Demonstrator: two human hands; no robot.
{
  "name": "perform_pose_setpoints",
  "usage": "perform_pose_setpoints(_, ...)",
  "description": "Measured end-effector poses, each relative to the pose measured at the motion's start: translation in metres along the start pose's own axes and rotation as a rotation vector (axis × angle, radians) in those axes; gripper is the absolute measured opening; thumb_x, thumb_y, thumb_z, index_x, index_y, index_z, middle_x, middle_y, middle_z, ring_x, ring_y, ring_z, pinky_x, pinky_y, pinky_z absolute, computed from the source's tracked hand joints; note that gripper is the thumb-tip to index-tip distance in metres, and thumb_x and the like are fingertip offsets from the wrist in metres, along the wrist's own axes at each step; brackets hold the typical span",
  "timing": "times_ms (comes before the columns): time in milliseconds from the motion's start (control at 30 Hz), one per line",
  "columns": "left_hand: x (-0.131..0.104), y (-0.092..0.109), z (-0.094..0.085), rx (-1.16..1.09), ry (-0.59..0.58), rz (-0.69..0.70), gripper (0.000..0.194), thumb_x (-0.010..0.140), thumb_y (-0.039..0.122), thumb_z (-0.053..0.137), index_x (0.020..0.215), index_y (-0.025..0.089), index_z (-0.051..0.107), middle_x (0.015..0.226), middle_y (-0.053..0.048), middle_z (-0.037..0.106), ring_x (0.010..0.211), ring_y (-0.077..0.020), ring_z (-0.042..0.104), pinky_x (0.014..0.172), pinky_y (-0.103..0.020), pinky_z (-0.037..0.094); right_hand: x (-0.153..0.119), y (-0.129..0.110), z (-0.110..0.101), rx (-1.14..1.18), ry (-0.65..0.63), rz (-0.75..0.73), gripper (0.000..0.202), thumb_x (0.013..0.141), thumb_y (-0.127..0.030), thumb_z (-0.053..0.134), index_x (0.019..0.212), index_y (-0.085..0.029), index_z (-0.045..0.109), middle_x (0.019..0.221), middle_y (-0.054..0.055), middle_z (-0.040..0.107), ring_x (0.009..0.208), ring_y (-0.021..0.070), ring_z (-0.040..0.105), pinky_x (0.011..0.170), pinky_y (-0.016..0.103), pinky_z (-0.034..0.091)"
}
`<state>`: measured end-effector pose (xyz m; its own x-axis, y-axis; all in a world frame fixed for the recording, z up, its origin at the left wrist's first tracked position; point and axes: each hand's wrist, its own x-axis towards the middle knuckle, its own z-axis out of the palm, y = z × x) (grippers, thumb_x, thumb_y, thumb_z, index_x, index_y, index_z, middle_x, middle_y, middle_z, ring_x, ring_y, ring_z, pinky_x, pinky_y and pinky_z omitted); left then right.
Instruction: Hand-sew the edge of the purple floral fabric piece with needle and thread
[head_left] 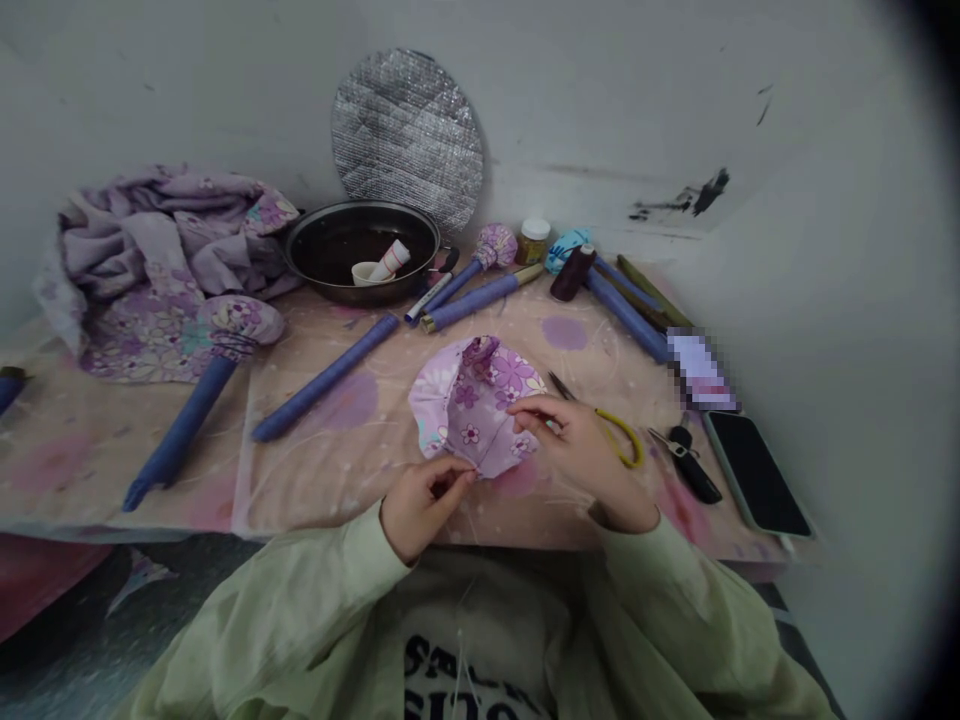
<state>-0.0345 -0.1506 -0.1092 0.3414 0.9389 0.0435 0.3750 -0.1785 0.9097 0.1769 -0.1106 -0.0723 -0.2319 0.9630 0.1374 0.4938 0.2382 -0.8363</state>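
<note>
A purple floral piece of cloth [480,410], gathered dark at its top, lies cupped on the table in front of me. My left hand [427,500] pinches its near edge between thumb and forefinger. Over the right side of the cloth, my right hand [570,440] is closed in a pinch; what its fingertips hold is too small to make out. A thin dark line, perhaps thread, runs across the cloth between both hands. Yellow-handled scissors [626,440] lie partly hidden behind my right hand.
Blue-wrapped sticks [326,380] lie about, some with padded cloth heads [244,322]. Behind stand a black pan [367,292], a jar [533,245] and a dark thread spool [574,275]. Bundled cloth [172,240] fills the left. A phone [757,475] and small black-handled snips [694,470] lie right.
</note>
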Motion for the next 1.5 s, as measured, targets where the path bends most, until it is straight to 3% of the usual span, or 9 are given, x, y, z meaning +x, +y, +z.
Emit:
perform_pose_setpoints(300, -0.008, 0.004, -0.003, 0.114, 0.112, 0.088, 0.016, 0.081, 0.025, 0.061, 0.087, 0.013, 0.071, 0.052, 0.002, 0.059, 0.044, -0.0082, 0.049, 0.047, -0.018, 0.039, 0.009, -0.006, 0.023, -0.21, -0.215, -0.304, 0.019, 0.091, -0.013, 0.051, 0.085, -0.019, 0.069, 0.082, 0.005, 0.071, 0.08, 0.0176, 0.063, 0.076, 0.031, 0.047)
perform_pose_setpoints(400, -0.012, 0.006, -0.011, 0.156, 0.209, 0.11, 0.017, 0.082, 0.026, 0.062, 0.089, 0.012, 0.069, 0.054, 0.002, 0.059, 0.042, -0.0071, 0.047, 0.043, -0.018, 0.036, 0.008, -0.004, 0.022, -0.141, -0.186, -0.254, 0.017, 0.091, -0.017, 0.051, 0.085, -0.019, 0.067, 0.082, 0.004, 0.07, 0.079, 0.0172, 0.062, 0.075, 0.03, 0.047)
perform_pose_setpoints(533, -0.008, 0.003, -0.025, 0.205, 0.356, 0.195, 0.012, 0.085, 0.022, 0.059, 0.084, 0.014, 0.067, 0.064, -0.001, 0.063, 0.049, -0.0078, 0.051, 0.045, -0.018, 0.038, 0.005, -0.004, 0.014, 0.075, -0.025, -0.084, 0.014, 0.09, -0.028, 0.054, 0.084, -0.02, 0.065, 0.07, 0.001, 0.063, 0.069, 0.0154, 0.059, 0.068, 0.03, 0.046)
perform_pose_setpoints(700, 0.01, 0.008, -0.035, 0.145, 0.311, 0.316, 0.012, 0.086, 0.018, 0.057, 0.087, 0.014, 0.068, 0.075, -0.004, 0.066, 0.057, -0.0094, 0.053, 0.05, -0.02, 0.042, 0.002, -0.005, 0.009, 0.722, 0.065, 0.079, 0.015, 0.086, -0.037, 0.061, 0.083, -0.023, 0.062, 0.052, -0.007, 0.046, 0.052, 0.0108, 0.051, 0.056, 0.027, 0.045)
perform_pose_setpoints(767, 0.019, 0.015, -0.033, 0.08, 0.263, 0.346, 0.012, 0.087, 0.017, 0.057, 0.09, 0.015, 0.069, 0.079, -0.005, 0.068, 0.061, -0.0103, 0.055, 0.054, -0.021, 0.043, 0.001, -0.008, 0.011, 0.86, 0.056, 0.116, 0.015, 0.084, -0.038, 0.064, 0.083, -0.024, 0.06, 0.05, -0.009, 0.041, 0.044, 0.0081, 0.043, 0.049, 0.025, 0.043)
perform_pose_setpoints(933, 0.037, 0.031, -0.019, -0.101, 0.182, 0.343, 0.014, 0.082, 0.021, 0.067, 0.095, 0.018, 0.071, 0.085, -0.004, 0.071, 0.069, -0.0121, 0.058, 0.059, -0.023, 0.044, -0.002, -0.018, 0.017, 0.839, 0.012, 0.154, 0.018, 0.084, -0.04, 0.065, 0.089, -0.024, 0.058, 0.054, -0.009, 0.045, 0.038, 0.0049, 0.037, 0.038, 0.021, 0.032)
perform_pose_setpoints(1233, 0.051, 0.04, 0.003, -0.699, 0.09, 0.121, 0.022, 0.073, 0.035, 0.077, 0.081, 0.016, 0.07, 0.07, -0.002, 0.069, 0.061, -0.0139, 0.064, 0.06, -0.027, 0.053, -0.004, -0.026, 0.027, 0.893, -0.058, 0.146, 0.032, 0.08, -0.046, 0.068, 0.093, -0.026, 0.047, 0.051, -0.012, 0.048, 0.036, 0.0053, 0.036, 0.038, 0.02, 0.03)
perform_pose_setpoints(1400, 0.055, 0.034, -0.004, -0.664, 0.268, 0.173, 0.022, 0.074, 0.037, 0.076, 0.075, 0.016, 0.068, 0.068, 0.001, 0.064, 0.059, -0.0084, 0.056, 0.057, -0.021, 0.047, -0.006, -0.022, 0.028, 0.857, -0.115, 0.144, 0.029, 0.08, -0.046, 0.066, 0.091, -0.024, 0.051, 0.052, -0.011, 0.047, 0.039, 0.006, 0.04, 0.042, 0.021, 0.035)
perform_pose_setpoints(1500, 0.056, 0.023, -0.015, -0.64, 0.379, 0.203, 0.02, 0.076, 0.035, 0.075, 0.076, 0.017, 0.066, 0.069, 0.002, 0.061, 0.061, -0.0068, 0.053, 0.06, -0.019, 0.045, -0.009, -0.016, 0.026, 0.706, -0.069, 0.153, 0.026, 0.078, -0.041, 0.07, 0.091, -0.022, 0.056, 0.059, -0.007, 0.053, 0.05, 0.0078, 0.049, 0.049, 0.023, 0.04)
